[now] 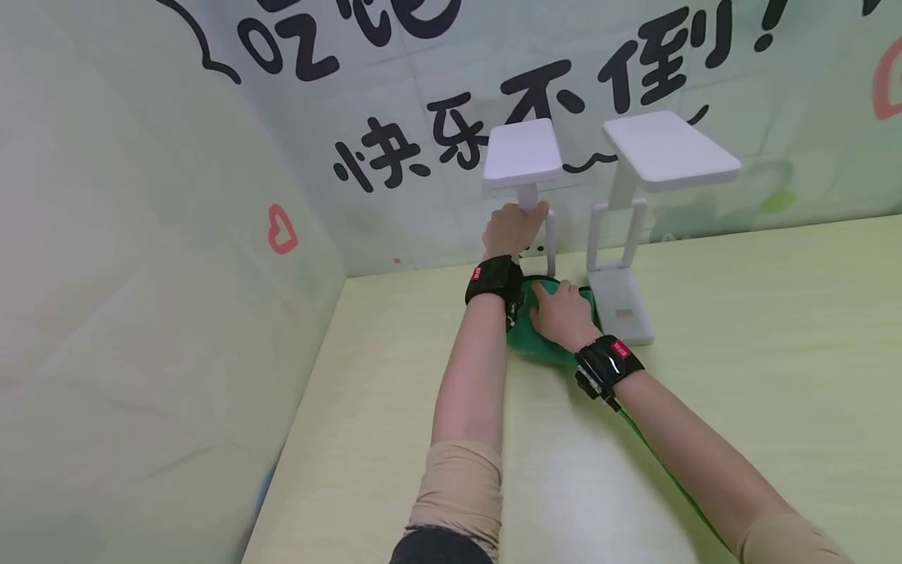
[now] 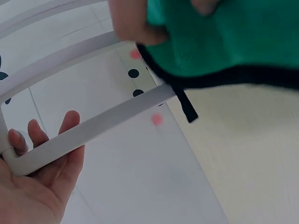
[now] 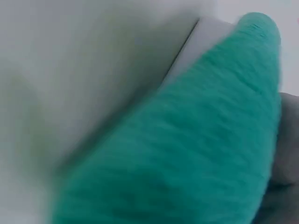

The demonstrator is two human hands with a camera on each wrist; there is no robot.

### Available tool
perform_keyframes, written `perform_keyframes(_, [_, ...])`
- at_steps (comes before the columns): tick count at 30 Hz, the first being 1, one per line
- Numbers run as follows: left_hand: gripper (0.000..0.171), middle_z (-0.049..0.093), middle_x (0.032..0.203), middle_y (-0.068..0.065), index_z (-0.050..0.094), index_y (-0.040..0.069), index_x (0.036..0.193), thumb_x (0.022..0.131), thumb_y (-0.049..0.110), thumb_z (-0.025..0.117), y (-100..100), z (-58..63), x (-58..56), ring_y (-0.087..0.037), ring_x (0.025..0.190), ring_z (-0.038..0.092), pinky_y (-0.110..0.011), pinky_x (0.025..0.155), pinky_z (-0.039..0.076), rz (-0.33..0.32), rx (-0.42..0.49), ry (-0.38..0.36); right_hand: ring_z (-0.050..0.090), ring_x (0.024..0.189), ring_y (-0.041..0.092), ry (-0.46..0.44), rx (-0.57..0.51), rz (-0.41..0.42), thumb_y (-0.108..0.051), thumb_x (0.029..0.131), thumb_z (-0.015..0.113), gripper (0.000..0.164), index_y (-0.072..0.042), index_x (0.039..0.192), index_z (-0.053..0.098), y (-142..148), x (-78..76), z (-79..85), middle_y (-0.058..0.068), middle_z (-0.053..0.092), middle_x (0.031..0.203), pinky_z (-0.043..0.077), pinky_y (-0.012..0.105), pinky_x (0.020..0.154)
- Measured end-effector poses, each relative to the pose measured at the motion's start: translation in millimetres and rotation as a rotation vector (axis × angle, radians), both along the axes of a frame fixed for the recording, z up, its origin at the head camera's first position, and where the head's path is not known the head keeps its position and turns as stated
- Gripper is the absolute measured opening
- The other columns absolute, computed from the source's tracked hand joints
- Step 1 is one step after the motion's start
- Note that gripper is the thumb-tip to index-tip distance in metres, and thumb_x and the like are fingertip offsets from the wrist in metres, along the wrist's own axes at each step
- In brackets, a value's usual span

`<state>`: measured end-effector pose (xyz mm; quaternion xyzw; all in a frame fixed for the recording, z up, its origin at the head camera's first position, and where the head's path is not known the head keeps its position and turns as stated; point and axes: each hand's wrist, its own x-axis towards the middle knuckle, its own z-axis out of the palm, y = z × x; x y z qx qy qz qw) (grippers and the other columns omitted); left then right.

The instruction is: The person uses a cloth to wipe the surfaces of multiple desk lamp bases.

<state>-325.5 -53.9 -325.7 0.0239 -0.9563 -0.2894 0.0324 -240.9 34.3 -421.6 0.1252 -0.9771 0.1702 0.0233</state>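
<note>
Two white folding stands, each with a flat top plate, stand at the back of the table; my hands are at the left stand [image 1: 524,153]. My left hand [image 1: 513,229] grips its support just under the plate; in the left wrist view, its fingers curl round one corner of the slim white frame [image 2: 98,122]. Lower down, my right hand [image 1: 564,317] holds a green cloth [image 1: 528,337] with black edging over the base, which is hidden. The cloth [image 3: 187,154] fills much of the blurred right wrist view.
Close to the right of the cloth, the second white stand [image 1: 623,301] rests on the pale wooden table [image 1: 395,376]. Behind rises a printed backdrop [image 1: 423,227] with black lettering; another pale sheet [image 1: 176,298] hangs along the left side. A green cord [image 1: 676,478] runs along my right forearm.
</note>
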Motion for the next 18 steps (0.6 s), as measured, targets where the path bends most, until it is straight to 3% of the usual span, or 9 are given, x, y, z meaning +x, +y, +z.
perform_keyframes(5, [0.049, 0.061, 0.081, -0.003, 0.059, 0.009, 0.096, 0.094, 0.054, 0.041, -0.3, -0.5, -0.7, -0.019, 0.073, 0.059, -0.031, 0.063, 0.042, -0.002, -0.005, 0.001, 0.057, 0.071, 0.039, -0.009, 0.067, 0.010, -0.024, 0.093, 0.051, 0.047, -0.005, 0.136, 0.047, -1.8, 15.9, -1.6, 0.033, 0.055, 0.088, 0.047, 0.045, 0.051])
perform_keyframes(7, [0.048, 0.061, 0.081, -0.003, 0.059, 0.010, 0.096, 0.094, 0.054, 0.041, 0.2, -0.6, -0.9, -0.019, 0.073, 0.059, -0.031, 0.063, 0.042, 0.000, 0.000, -0.001, 0.058, 0.072, 0.040, -0.025, 0.054, 0.007, -0.025, 0.093, 0.051, 0.049, -0.004, 0.137, 0.045, -1.6, 11.6, 0.3, 0.034, 0.056, 0.090, 0.047, 0.046, 0.052])
perform_keyframes(13, [0.048, 0.060, 0.078, -0.003, 0.059, 0.010, 0.095, 0.094, 0.054, 0.041, 2.6, -1.0, -0.9, -0.018, 0.072, 0.059, -0.031, 0.062, 0.042, -0.001, 0.018, 0.000, 0.054, 0.096, 0.046, -0.078, 0.007, 0.026, -0.025, 0.096, 0.047, 0.051, -0.006, 0.143, 0.037, 2.6, -16.1, 4.6, 0.039, 0.047, 0.115, 0.049, 0.054, 0.072])
perform_keyframes(15, [0.048, 0.060, 0.078, -0.003, 0.059, 0.010, 0.094, 0.094, 0.054, 0.041, 2.3, -0.5, -0.2, -0.018, 0.072, 0.058, -0.030, 0.062, 0.042, 0.001, 0.022, -0.002, 0.054, 0.097, 0.046, -0.092, 0.040, 0.039, -0.025, 0.097, 0.045, 0.051, -0.007, 0.144, 0.037, 3.0, -14.9, 4.7, 0.039, 0.047, 0.116, 0.049, 0.054, 0.073])
perform_keyframes(18, [0.048, 0.060, 0.078, -0.003, 0.059, 0.010, 0.094, 0.094, 0.054, 0.041, 1.2, 0.6, 1.1, -0.018, 0.071, 0.058, -0.030, 0.062, 0.041, -0.001, 0.025, -0.014, 0.058, 0.090, 0.042, -0.110, 0.107, 0.046, -0.024, 0.096, 0.046, 0.050, -0.009, 0.144, 0.039, -0.3, -1.6, 5.0, 0.036, 0.052, 0.109, 0.051, 0.050, 0.067])
